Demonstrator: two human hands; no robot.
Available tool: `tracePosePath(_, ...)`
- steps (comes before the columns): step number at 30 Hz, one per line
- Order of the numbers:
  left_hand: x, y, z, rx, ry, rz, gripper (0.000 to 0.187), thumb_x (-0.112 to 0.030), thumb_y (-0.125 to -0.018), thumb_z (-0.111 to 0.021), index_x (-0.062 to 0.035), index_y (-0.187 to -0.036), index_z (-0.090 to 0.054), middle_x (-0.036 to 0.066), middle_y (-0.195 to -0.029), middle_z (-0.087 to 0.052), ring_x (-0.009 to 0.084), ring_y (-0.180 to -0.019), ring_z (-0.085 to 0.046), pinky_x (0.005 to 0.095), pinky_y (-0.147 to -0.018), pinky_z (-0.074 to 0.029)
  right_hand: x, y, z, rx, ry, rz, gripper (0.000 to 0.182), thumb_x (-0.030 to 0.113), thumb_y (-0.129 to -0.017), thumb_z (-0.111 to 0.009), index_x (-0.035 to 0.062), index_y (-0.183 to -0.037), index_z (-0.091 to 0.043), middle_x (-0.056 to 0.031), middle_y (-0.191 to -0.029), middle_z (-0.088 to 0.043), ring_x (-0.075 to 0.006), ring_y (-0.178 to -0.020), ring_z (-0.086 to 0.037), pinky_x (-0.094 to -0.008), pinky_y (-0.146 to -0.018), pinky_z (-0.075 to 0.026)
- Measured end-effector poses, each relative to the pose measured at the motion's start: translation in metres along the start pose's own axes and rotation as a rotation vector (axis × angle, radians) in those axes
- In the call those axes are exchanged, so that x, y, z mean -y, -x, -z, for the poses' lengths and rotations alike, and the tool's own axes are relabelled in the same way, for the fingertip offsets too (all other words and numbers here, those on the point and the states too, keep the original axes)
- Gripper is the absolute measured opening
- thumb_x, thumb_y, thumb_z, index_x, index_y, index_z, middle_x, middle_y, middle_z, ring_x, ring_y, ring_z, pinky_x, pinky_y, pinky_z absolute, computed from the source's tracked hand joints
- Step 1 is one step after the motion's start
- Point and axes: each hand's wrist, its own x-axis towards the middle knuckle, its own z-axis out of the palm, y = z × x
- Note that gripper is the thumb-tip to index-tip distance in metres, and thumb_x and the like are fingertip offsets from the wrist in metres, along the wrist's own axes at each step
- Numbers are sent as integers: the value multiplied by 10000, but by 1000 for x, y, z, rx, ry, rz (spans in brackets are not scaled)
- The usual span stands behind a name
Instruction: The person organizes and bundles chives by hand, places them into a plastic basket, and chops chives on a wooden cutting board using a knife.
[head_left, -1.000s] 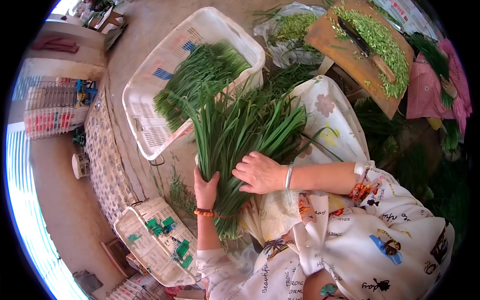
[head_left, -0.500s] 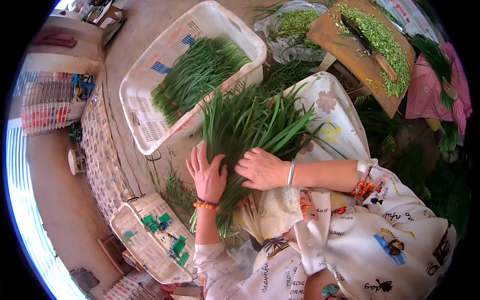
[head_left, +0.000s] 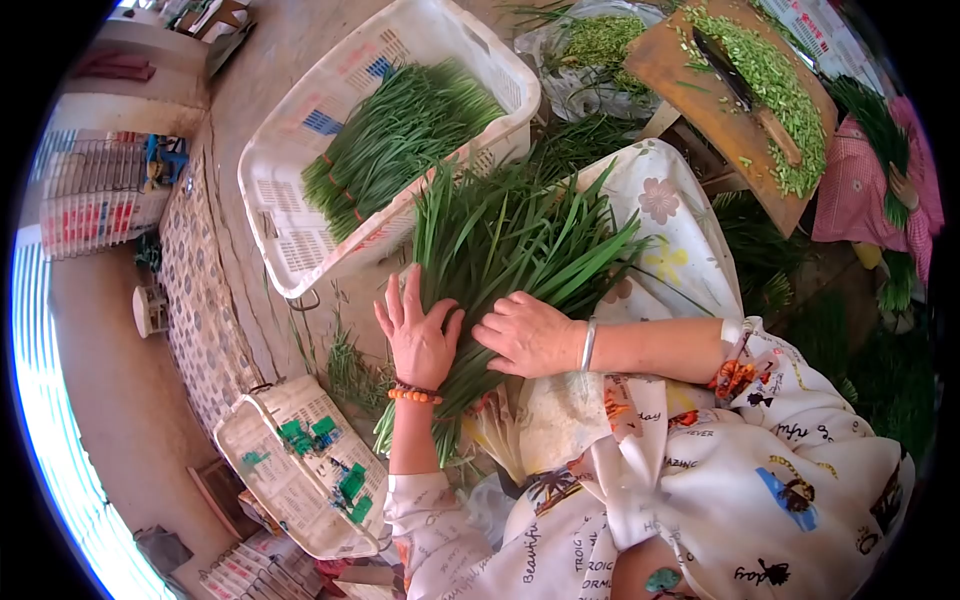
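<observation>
A loose bunch of garlic chives (head_left: 530, 240) lies across my lap, its leaves fanned toward the upper right and its pale stem ends toward the lower left. My left hand (head_left: 420, 335), with beaded bracelets at the wrist, rests along the bunch's left edge, fingers stretched out and thumb apart. Curled over the stems from the right is my right hand (head_left: 530, 335), a silver bangle on that wrist; its fingertips are partly hidden in the leaves. The two thumbs are close together over the bunch. Beneath it a flowered cloth (head_left: 680, 230) covers my lap.
Beyond my hands, a white plastic basket (head_left: 285, 255) contains chives banded in red. A cutting board (head_left: 660, 65) with a knife (head_left: 725, 70) and chopped greens stands upper right. A smaller basket (head_left: 340, 545) holds green ties. At far right another person's hand (head_left: 903, 187) grips chives.
The view has shifted slightly. My left fingers have straightened a little along the bunch; my right hand stays over the stems almost unmoved.
</observation>
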Motion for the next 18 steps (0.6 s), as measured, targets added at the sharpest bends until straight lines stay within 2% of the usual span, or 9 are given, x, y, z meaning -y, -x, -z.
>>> tracePosePath(3,4,1,-10,-35,-65,76,153,-232,-694,-643,-163,-829,-627,67,-1305,-306,324,-1235,-203,524,-983,-123,0,2,-3,-123,-19,-7,402,357,-702,-588,28,-927,-537,-54,-756,-510,-200,-775,-484,-318,-691,-365)
tracePosePath(4,3,1,-10,-35,-62,80,153,-232,-694,-643,-163,-829,-627,67,-1305,-306,324,-1235,-203,524,-983,-123,1,1,-2,-118,-19,-4,402,357,-702,-588,28,-927,-537,-54,-756,-510,-200,-775,-484,-318,-691,-365)
tracePosePath(6,-1,2,-8,-51,-44,108,169,-248,-659,-667,-160,-794,-614,62,-1303,-309,318,-1235,-203,525,-984,-111,3,-2,0,-70,-110,-147,526,355,-700,-596,-9,-1064,-485,-76,-788,-498,-217,-793,-473,-326,-694,-364)
tracePosePath(7,-3,2,-7,-50,-44,113,169,-248,-659,-667,-160,-794,-614,62,-1303,-309,318,-1235,-203,525,-984,-111,3,-3,0,-67,-112,-144,526,355,-700,-596,-9,-1064,-485,-76,-788,-498,-217,-793,-473,-326,-694,-364)
tracePosePath(9,-7,2,-5,-16,-72,152,255,-276,-602,-701,-158,-802,-596,65,-1313,-288,312,-1238,-197,529,-984,-106,2,-6,0,-5,-39,-142,529,386,-717,-570,-20,-1044,-485,-85,-819,-492,-220,-791,-472,-334,-697,-364)
tracePosePath(14,-17,4,0,33,-81,197,358,-299,-551,-726,-147,-835,-571,74,-1323,-261,309,-1239,-191,532,-985,-102,3,-3,10,88,-45,-178,431,403,-723,-553,4,-885,-554,-88,-858,-490,-220,-826,-476,-329,-726,-364)
tracePosePath(16,-19,5,-1,40,-85,202,379,-303,-545,-729,-143,-847,-565,76,-1324,-256,309,-1238,-190,532,-985,-102,-5,-4,6,-326,20,6,382,388,-750,-533,11,-696,-559,-102,-842,-525,-228,-806,-512,-329,-696,-398)
tracePosePath(17,-19,5,-2,27,-110,196,383,-305,-546,-731,-141,-848,-564,77,-1323,-256,309,-1238,-190,532,-985,-102,-12,-6,3,-324,18,10,382,388,-750,-533,11,-696,-559,-102,-842,-525,-228,-806,-512,-329,-696,-398)
tracePosePath(18,-19,5,-2,14,-135,190,387,-308,-546,-732,-139,-850,-563,78,-1322,-256,309,-1238,-189,533,-985,-102,-20,-9,0,-256,-291,-149,340,340,-763,-533,2,-726,-558,-118,-827,-537,-246,-783,-524,-336,-689,-412)
